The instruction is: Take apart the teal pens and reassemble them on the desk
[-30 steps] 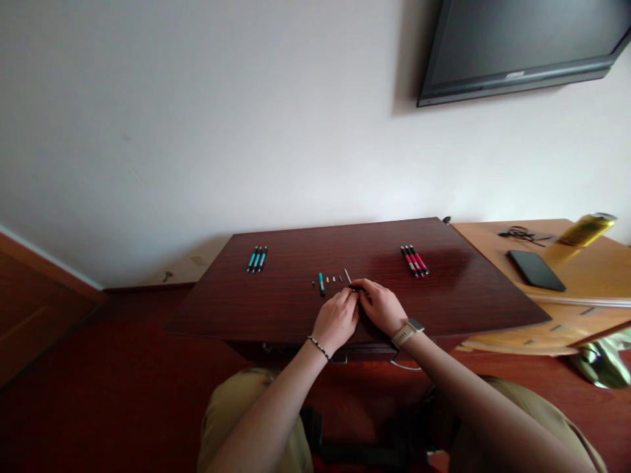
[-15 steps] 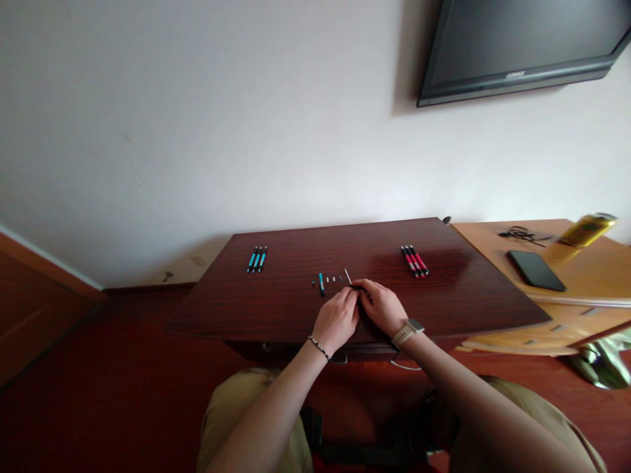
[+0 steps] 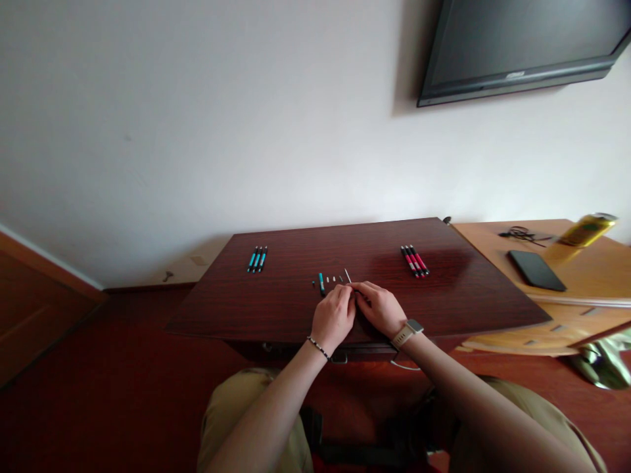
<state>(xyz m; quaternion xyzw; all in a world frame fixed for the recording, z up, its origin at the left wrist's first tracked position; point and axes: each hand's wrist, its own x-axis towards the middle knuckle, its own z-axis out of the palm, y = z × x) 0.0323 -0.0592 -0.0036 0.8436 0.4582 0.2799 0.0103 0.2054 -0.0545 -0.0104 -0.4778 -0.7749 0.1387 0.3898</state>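
Note:
My left hand and my right hand meet fingertip to fingertip over the near middle of a dark wooden table. Between the fingers sits a small dark pen part, mostly hidden. Just beyond the hands lies a row of loose pen pieces: a teal barrel piece, tiny grey bits and a thin refill. Three teal pens lie side by side at the far left. Three red pens lie at the far right.
A lighter wooden desk adjoins on the right, carrying a black phone, a tangle of black cable and a yellow can. A wall-mounted television hangs above. My knees are under the table's near edge.
Both hands have crept slightly left and closer together over the small part. Nothing else has moved.

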